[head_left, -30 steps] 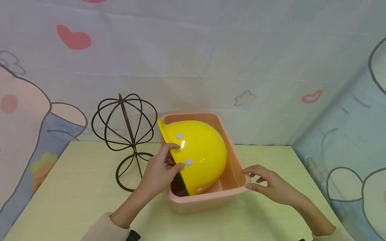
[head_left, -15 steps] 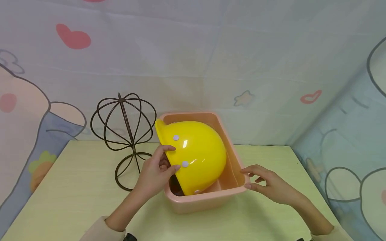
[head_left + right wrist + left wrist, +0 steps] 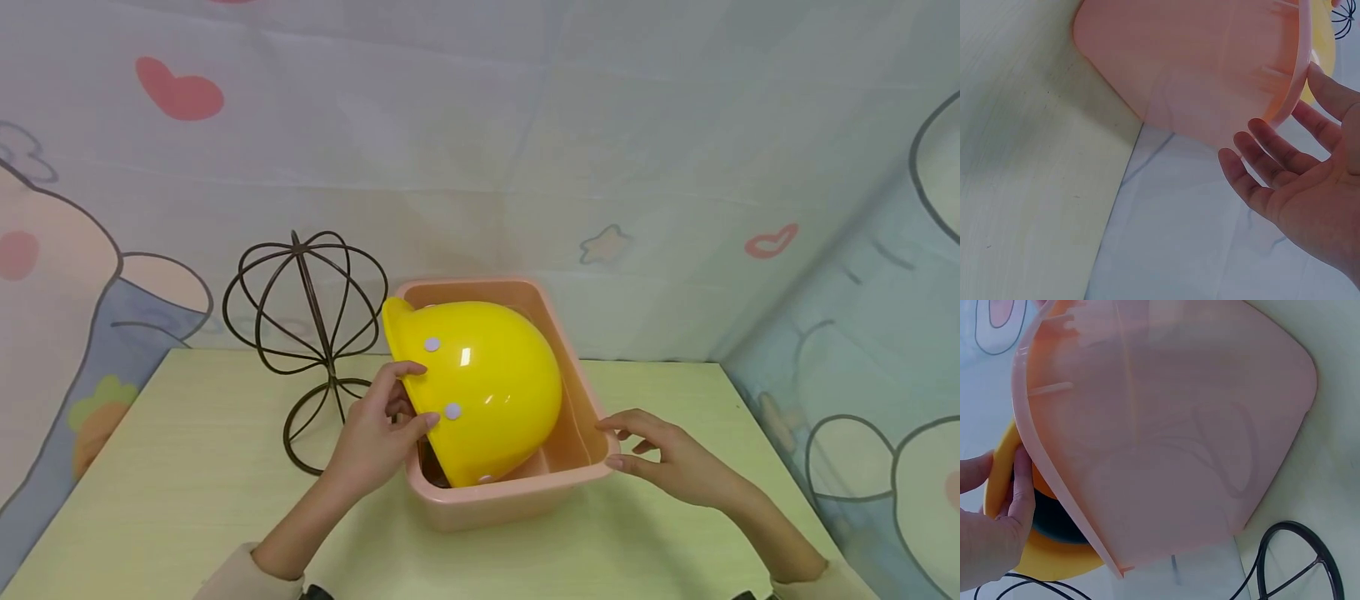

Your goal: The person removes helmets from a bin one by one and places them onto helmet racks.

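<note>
I pinch the edge of the yellow helmet in my left hand, thumb on the shell and other fingers curled under the lip. My right hand pinches the corner of the pink tub at four o'clock, its other fingers loosely bent. The helmet lies tilted inside the tub, its opening towards eight o'clock and its brim jutting past the rim at ten.

My left hold is on the edge alone, so I judge the smooth shell could pivot or slip from my fingers and drop back. If the helmet catches on the tub's wall, a hard pull could drag or tip the tub; my light hold at one corner might not steady it.

At nine to ten o'clock, just beside the tub, a dark wire stand stands upright on the pale table. Its globe is close to the brim, so a sweep that way might knock it. The printed cloth hangs behind at twelve.
</note>
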`<act>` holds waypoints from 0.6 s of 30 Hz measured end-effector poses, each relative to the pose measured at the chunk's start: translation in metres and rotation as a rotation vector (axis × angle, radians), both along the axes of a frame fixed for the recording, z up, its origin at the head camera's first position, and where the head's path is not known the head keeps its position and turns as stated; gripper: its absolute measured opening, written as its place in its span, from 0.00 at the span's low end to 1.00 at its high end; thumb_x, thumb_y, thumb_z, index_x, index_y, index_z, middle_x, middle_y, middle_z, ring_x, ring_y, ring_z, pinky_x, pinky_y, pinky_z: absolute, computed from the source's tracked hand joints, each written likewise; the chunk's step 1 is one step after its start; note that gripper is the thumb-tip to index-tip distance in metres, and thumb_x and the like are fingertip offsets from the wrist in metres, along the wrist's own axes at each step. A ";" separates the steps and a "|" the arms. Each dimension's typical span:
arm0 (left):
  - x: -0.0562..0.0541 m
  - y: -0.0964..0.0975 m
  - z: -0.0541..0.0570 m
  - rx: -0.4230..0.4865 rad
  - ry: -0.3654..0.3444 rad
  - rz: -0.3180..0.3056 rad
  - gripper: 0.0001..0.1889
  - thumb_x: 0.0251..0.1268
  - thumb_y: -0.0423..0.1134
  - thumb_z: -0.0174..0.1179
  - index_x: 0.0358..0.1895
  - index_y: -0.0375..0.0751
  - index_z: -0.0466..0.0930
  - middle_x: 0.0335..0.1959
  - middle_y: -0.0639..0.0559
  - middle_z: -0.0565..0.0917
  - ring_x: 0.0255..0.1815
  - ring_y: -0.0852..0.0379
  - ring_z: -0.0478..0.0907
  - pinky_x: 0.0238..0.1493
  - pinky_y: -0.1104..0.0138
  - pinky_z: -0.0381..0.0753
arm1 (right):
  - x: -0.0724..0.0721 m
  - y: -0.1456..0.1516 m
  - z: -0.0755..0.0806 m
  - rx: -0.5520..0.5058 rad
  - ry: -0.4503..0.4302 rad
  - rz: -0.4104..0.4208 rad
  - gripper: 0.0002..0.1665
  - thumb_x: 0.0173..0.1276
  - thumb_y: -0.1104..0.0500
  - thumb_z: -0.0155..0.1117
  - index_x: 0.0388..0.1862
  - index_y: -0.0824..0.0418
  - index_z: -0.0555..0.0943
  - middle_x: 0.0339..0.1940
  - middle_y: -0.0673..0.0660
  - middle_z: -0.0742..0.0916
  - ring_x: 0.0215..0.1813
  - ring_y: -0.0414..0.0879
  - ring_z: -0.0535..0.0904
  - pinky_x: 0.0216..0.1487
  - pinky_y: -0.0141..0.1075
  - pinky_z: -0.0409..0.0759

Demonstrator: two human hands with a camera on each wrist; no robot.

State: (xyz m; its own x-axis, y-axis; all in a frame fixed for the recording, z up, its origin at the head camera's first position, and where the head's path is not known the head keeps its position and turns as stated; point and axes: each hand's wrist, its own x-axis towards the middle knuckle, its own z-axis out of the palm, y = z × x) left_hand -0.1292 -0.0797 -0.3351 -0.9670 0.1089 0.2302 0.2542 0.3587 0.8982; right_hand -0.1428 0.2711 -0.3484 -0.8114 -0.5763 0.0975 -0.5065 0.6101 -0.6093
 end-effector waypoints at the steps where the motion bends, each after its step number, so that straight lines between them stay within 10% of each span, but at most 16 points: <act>1: 0.000 -0.001 0.000 0.006 -0.006 -0.002 0.26 0.54 0.27 0.63 0.55 0.41 0.65 0.37 0.45 0.79 0.31 0.54 0.72 0.28 0.72 0.76 | 0.000 0.000 0.000 0.002 0.000 0.000 0.23 0.65 0.53 0.60 0.57 0.60 0.72 0.52 0.52 0.78 0.48 0.42 0.72 0.45 0.38 0.78; 18: -0.002 -0.007 -0.003 0.068 -0.093 0.009 0.40 0.56 0.25 0.60 0.66 0.44 0.45 0.43 0.42 0.80 0.37 0.52 0.76 0.41 0.67 0.80 | -0.001 0.001 -0.002 -0.004 0.005 -0.004 0.23 0.65 0.53 0.60 0.57 0.59 0.72 0.52 0.52 0.78 0.47 0.41 0.72 0.44 0.38 0.78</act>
